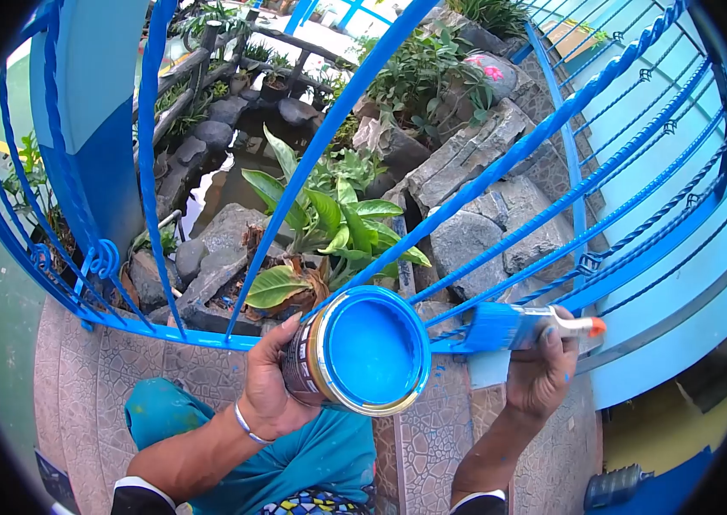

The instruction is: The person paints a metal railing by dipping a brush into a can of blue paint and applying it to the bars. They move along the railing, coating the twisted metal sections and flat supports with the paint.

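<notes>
In the head view my left hand (270, 382) is wrapped round the side of a paint can (301, 365), which is tilted so that its open top faces me. Bright blue paint (369, 350) fills much of the can, and blue coats its rim. My right hand (542, 371) grips a paintbrush (535, 328) at the metal band and lower handle. Its bristles are soaked blue and point left, toward the can, while the white handle with an orange tip points right. The bristles overlap the lower rail of a blue metal railing (458, 215) in this view.
Beyond the railing lie large rocks (471, 249), a leafy plant (325, 215) and a small pond (230, 193). A blue pillar (93, 154) rises at the left. Patterned tiles (436, 438) form the ledge below, and a clear plastic bottle (617, 487) lies at the lower right.
</notes>
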A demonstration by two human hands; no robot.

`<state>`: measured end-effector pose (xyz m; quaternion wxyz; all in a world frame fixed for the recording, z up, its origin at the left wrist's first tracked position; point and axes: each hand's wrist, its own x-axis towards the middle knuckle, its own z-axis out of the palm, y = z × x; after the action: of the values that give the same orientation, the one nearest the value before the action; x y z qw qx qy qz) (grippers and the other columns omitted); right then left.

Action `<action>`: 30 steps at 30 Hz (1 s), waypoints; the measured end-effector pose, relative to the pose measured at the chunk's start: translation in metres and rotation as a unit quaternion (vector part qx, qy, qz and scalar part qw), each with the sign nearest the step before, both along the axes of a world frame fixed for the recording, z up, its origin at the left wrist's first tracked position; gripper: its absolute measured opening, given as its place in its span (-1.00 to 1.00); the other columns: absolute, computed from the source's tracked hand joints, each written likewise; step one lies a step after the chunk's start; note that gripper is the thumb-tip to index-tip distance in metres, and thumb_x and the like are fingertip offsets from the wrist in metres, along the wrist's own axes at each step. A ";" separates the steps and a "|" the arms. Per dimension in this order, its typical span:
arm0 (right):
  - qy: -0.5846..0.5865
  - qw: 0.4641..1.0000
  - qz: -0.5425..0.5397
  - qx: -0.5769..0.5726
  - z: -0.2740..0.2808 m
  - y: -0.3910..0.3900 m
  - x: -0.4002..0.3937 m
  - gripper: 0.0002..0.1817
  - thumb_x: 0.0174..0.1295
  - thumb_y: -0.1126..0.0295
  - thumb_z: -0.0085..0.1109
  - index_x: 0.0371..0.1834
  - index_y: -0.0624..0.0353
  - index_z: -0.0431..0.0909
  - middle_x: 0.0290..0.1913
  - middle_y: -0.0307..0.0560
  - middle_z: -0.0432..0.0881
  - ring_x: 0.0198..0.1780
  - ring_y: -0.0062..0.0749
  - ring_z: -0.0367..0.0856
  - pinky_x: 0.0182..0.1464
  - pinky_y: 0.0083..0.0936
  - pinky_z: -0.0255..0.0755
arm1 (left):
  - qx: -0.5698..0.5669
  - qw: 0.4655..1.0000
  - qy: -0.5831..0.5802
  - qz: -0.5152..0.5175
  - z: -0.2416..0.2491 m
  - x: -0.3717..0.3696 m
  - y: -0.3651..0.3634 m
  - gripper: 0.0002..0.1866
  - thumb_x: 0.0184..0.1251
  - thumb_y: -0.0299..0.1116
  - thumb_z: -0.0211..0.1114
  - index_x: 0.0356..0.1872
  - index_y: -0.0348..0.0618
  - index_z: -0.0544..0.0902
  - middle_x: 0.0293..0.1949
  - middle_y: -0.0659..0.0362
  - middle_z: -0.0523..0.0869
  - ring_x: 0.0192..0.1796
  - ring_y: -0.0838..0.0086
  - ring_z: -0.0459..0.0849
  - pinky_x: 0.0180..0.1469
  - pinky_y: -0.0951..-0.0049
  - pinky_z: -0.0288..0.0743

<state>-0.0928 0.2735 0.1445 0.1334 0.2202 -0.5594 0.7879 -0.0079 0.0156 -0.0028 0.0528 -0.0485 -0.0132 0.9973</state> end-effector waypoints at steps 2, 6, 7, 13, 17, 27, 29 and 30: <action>0.052 0.996 -0.061 0.042 -0.033 0.026 -0.002 -0.64 0.48 0.52 0.43 0.27 0.31 0.61 0.07 0.01 0.77 0.04 -0.31 0.77 0.25 -0.31 0.65 | 0.001 1.000 -0.009 0.013 -0.004 -0.001 -0.002 -0.45 0.64 0.01 0.28 0.40 -0.17 0.71 0.24 0.00 0.88 0.22 0.15 0.89 0.38 -0.04 0.75; 0.083 0.939 -0.145 0.301 -0.089 0.036 0.004 -0.69 0.36 0.68 0.45 0.13 0.26 0.69 0.08 0.04 0.78 0.08 -0.32 0.74 0.20 -0.35 0.63 | 0.000 0.999 -0.014 0.032 -0.001 0.001 -0.009 -0.46 0.64 -0.02 0.29 0.40 -0.17 0.71 0.25 0.02 0.88 0.25 0.17 0.88 0.41 0.00 0.72; 0.150 0.898 -0.137 0.390 -0.109 0.034 -0.002 -0.69 0.28 0.68 0.48 0.06 0.19 0.73 0.10 0.02 0.81 0.06 -0.21 0.77 0.18 -0.27 0.65 | -0.001 0.999 -0.006 0.035 0.000 0.001 -0.010 -0.45 0.63 -0.02 0.30 0.42 -0.17 0.70 0.26 0.03 0.87 0.26 0.17 0.87 0.42 0.00 0.71; 0.357 0.654 0.005 0.666 -0.225 0.040 -0.015 -0.72 0.23 0.31 0.37 0.00 -0.15 0.83 0.13 -0.18 0.80 0.23 -0.17 0.70 0.20 -0.17 0.42 | 0.000 0.999 -0.009 0.053 -0.002 0.002 -0.012 -0.43 0.60 0.01 0.33 0.43 -0.14 0.68 0.27 0.03 0.87 0.25 0.18 0.87 0.41 0.00 0.71; 0.403 0.602 0.020 0.689 -0.271 0.035 -0.032 -0.78 0.19 0.35 0.34 -0.10 -0.06 0.80 0.09 -0.14 0.78 0.27 -0.20 0.66 0.13 -0.15 0.36 | 0.003 0.999 -0.005 0.052 -0.001 0.004 -0.015 -0.45 0.60 0.00 0.34 0.42 -0.12 0.69 0.25 0.05 0.88 0.23 0.19 0.88 0.40 0.00 0.72; 0.435 0.550 -0.043 0.712 -0.263 0.029 -0.044 -0.72 0.15 0.36 0.34 -0.06 -0.02 0.82 0.06 -0.20 0.79 0.26 -0.20 0.65 0.16 -0.11 0.31 | 0.001 0.999 -0.011 0.048 -0.005 0.005 -0.016 -0.45 0.60 0.02 0.35 0.41 -0.09 0.70 0.25 0.07 0.88 0.22 0.19 0.88 0.38 -0.03 0.72; 0.441 0.554 -0.073 0.702 -0.252 0.026 -0.035 -0.73 0.17 0.35 0.34 -0.05 -0.03 0.81 0.06 -0.20 0.80 0.25 -0.20 0.66 0.17 -0.10 0.30 | 0.002 0.999 -0.013 0.046 -0.002 0.004 -0.015 -0.45 0.60 0.02 0.35 0.42 -0.09 0.70 0.25 0.07 0.88 0.23 0.19 0.87 0.39 -0.03 0.71; 0.443 0.556 -0.089 0.698 -0.251 0.025 -0.032 -0.73 0.17 0.34 0.34 -0.05 -0.04 0.81 0.06 -0.20 0.80 0.25 -0.20 0.66 0.18 -0.10 0.29 | 0.004 0.999 -0.011 0.045 -0.002 0.004 -0.015 -0.45 0.60 0.02 0.34 0.42 -0.09 0.70 0.26 0.07 0.88 0.23 0.19 0.87 0.39 -0.04 0.71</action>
<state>-0.1247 0.2989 -0.1063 0.2385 0.5149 -0.8211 -0.0615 -0.0038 0.0007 -0.0047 0.0076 -0.0583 -0.0195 0.9981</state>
